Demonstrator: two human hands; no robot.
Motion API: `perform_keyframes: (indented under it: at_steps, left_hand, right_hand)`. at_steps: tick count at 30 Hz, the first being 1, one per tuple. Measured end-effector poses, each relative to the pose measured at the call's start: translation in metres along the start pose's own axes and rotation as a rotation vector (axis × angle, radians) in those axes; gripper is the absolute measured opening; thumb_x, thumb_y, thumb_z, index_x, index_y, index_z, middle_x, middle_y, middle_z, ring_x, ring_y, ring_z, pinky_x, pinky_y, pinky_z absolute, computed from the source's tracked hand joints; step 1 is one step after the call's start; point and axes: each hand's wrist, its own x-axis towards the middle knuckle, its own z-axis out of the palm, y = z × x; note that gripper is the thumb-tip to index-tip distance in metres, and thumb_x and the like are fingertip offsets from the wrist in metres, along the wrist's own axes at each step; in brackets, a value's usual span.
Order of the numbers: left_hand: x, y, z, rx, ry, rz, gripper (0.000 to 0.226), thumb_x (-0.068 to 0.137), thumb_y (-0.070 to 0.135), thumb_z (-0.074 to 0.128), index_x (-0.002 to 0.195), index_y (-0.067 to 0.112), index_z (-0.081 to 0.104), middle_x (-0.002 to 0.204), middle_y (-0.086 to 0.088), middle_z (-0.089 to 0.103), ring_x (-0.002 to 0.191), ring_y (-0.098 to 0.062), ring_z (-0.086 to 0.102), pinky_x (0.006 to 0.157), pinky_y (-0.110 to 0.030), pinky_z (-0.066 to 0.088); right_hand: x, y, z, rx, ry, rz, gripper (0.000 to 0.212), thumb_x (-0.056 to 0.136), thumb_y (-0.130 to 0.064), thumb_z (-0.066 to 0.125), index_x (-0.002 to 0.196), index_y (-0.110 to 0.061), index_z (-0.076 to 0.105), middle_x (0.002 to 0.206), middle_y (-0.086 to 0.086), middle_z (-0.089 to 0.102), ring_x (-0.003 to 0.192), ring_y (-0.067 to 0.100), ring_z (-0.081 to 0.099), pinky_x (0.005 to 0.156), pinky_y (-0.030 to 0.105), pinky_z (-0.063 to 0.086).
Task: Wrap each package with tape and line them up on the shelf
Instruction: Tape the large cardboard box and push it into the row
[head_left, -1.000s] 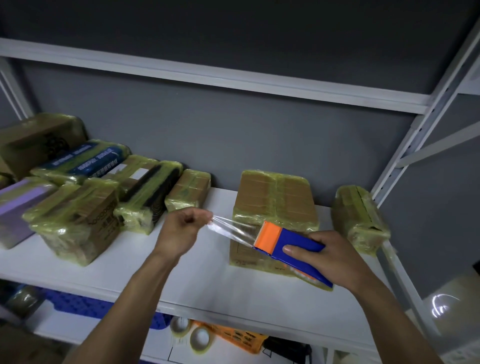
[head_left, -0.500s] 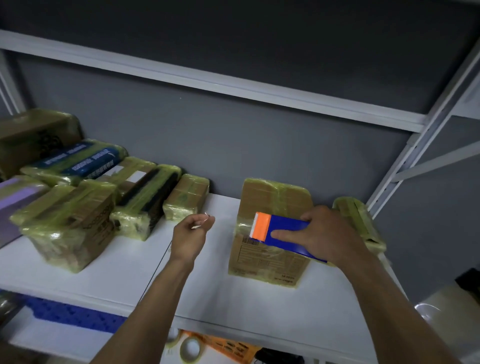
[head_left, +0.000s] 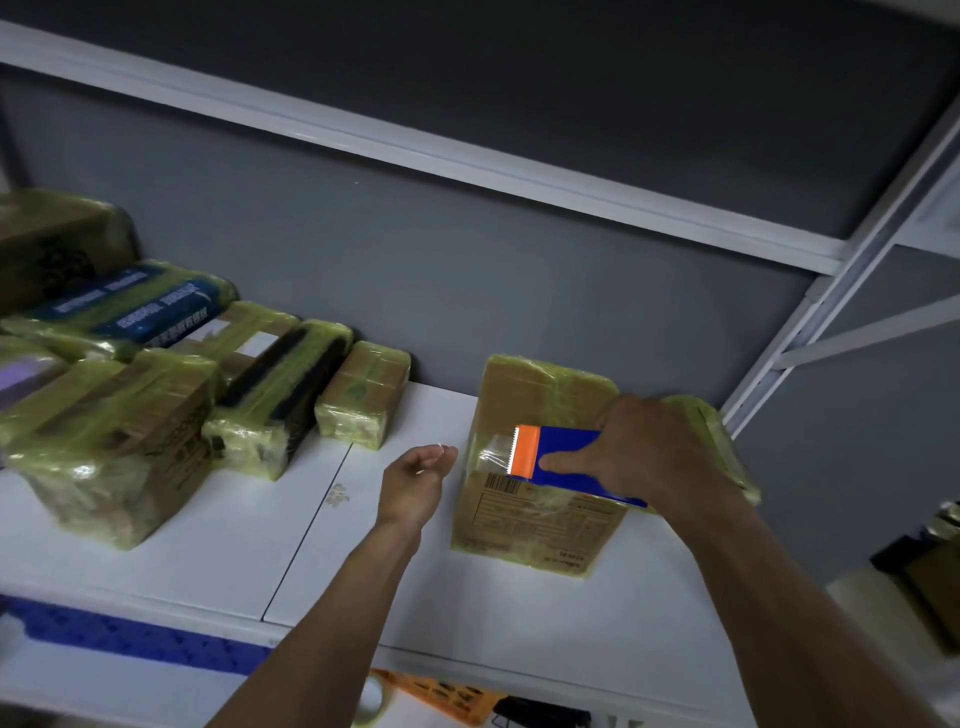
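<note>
Packages bound in yellowish clear tape crowd the left half of a white shelf board (head_left: 208, 545). A large brown carton (head_left: 114, 441) sits at the front, with a long black-sided box (head_left: 280, 395) beside it. A small tan parcel (head_left: 363, 389) ends the row near the grey back wall.

Well apart from that group, toward the right, a brown cardboard box (head_left: 535, 525) with a barcode label on its near face stands upright on the same board. Its top and edges are covered in the yellowish tape.

The right hand (head_left: 649, 457) grips a blue plastic tape dispenser (head_left: 566, 441) with an orange toothed cutter. One finger is laid along the dispenser's blue side. The dispenser presses against the box's upper front edge. A short strip of clear tape (head_left: 493, 456) runs from the cutter onto the box near its left corner.

The left hand (head_left: 415, 478) hovers just left of the box without touching it, fingers loosely curled. Something thin glints at the fingertips, and I cannot tell whether they pinch it.

Another tape-wrapped parcel (head_left: 727, 447) lies behind the right hand, beside the shelf's upright. Below the board, a roll of tape (head_left: 371, 701) and an orange object (head_left: 447, 693) show on a lower level.
</note>
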Motion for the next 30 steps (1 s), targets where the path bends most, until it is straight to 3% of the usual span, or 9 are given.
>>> perform_keyframes:
  at_steps: [4, 9, 12, 15, 17, 22, 25, 28, 30]
  left_hand:
    - [0.001, -0.008, 0.012, 0.026, -0.024, -0.009, 0.005, 0.086, 0.026, 0.080, 0.085, 0.022, 0.077, 0.081, 0.017, 0.075, 0.093, -0.006, 0.068, 0.074, -0.020, 0.046]
    - [-0.004, -0.004, 0.016, 0.200, 0.014, 0.081, 0.052, 0.087, 0.039, 0.079, 0.133, 0.022, 0.061, 0.112, 0.008, 0.069, 0.103, -0.013, 0.062, 0.092, -0.029, 0.047]
    - [-0.011, -0.006, 0.016, 0.200, 0.110, 0.210, 0.035, 0.091, 0.025, 0.076, 0.125, 0.022, 0.069, 0.115, 0.005, 0.066, 0.105, -0.014, 0.062, 0.078, -0.017, 0.049]
    - [-0.023, -0.012, 0.020, 0.098, -0.013, 0.330, 0.019, 0.101, 0.025, 0.061, 0.110, 0.020, 0.077, 0.102, 0.010, 0.076, 0.103, -0.008, 0.070, 0.076, -0.006, 0.050]
    - [-0.036, -0.018, 0.023, 0.120, -0.174, 0.341, 0.033, 0.106, 0.039, 0.047, 0.098, 0.029, 0.078, 0.090, 0.012, 0.077, 0.092, -0.001, 0.071, 0.072, -0.007, 0.050]
    - [-0.038, -0.020, 0.017, 0.190, -0.334, 0.400, 0.029, 0.101, 0.052, 0.042, 0.103, 0.066, 0.067, 0.104, 0.034, 0.071, 0.106, 0.013, 0.063, 0.081, -0.009, 0.048]
    - [-0.029, -0.011, 0.009, 0.085, -0.439, 0.514, 0.041, 0.098, 0.031, 0.060, 0.132, 0.054, 0.057, 0.133, 0.026, 0.063, 0.127, -0.001, 0.058, 0.096, -0.016, 0.050]
    - [-0.011, 0.004, 0.003, 0.286, -0.411, 0.743, 0.046, 0.094, 0.032, 0.069, 0.134, 0.052, 0.059, 0.144, 0.026, 0.054, 0.137, -0.005, 0.049, 0.105, -0.015, 0.044]
    - [0.003, 0.011, 0.002, 0.446, -0.399, 0.873, 0.037, 0.091, 0.033, 0.072, 0.128, 0.037, 0.069, 0.140, 0.024, 0.058, 0.136, -0.008, 0.049, 0.108, -0.020, 0.043]
  right_hand:
    - [0.002, -0.002, 0.001, -0.005, -0.028, 0.004, 0.076, 0.053, -0.088, 0.076, 0.091, -0.027, 0.050, 0.077, -0.012, 0.053, 0.071, 0.014, 0.057, 0.065, 0.030, 0.049]
    - [0.003, -0.001, 0.004, -0.016, -0.019, 0.011, 0.075, 0.055, -0.087, 0.076, 0.090, -0.028, 0.046, 0.076, -0.012, 0.053, 0.068, 0.011, 0.055, 0.063, 0.029, 0.049]
    - [0.003, 0.001, 0.005, -0.005, -0.011, 0.014, 0.076, 0.053, -0.090, 0.074, 0.085, -0.026, 0.048, 0.075, -0.011, 0.056, 0.064, 0.009, 0.055, 0.058, 0.027, 0.046]
    - [0.002, 0.002, 0.004, 0.011, -0.022, -0.009, 0.084, 0.050, -0.093, 0.070, 0.101, -0.027, 0.054, 0.081, -0.013, 0.057, 0.072, 0.013, 0.059, 0.063, 0.029, 0.051]
    - [0.001, 0.003, 0.003, 0.013, -0.022, -0.014, 0.085, 0.051, -0.091, 0.071, 0.106, -0.029, 0.052, 0.087, -0.012, 0.058, 0.078, 0.016, 0.061, 0.068, 0.032, 0.054]
    - [-0.005, 0.010, 0.000, 0.013, -0.009, -0.068, 0.079, 0.059, -0.087, 0.073, 0.111, -0.031, 0.052, 0.088, -0.014, 0.058, 0.079, 0.014, 0.060, 0.072, 0.032, 0.057]
    - [-0.007, 0.013, -0.002, 0.009, -0.022, -0.064, 0.077, 0.062, -0.085, 0.074, 0.111, -0.029, 0.056, 0.093, -0.011, 0.064, 0.082, 0.015, 0.065, 0.077, 0.036, 0.061]
    - [-0.008, 0.015, -0.003, 0.008, -0.028, -0.053, 0.076, 0.063, -0.084, 0.075, 0.113, -0.029, 0.058, 0.098, -0.009, 0.067, 0.085, 0.016, 0.067, 0.079, 0.036, 0.062]
    - [-0.010, 0.016, -0.003, 0.020, -0.024, -0.060, 0.077, 0.063, -0.083, 0.075, 0.116, -0.030, 0.057, 0.102, -0.009, 0.069, 0.088, 0.017, 0.068, 0.080, 0.036, 0.062]
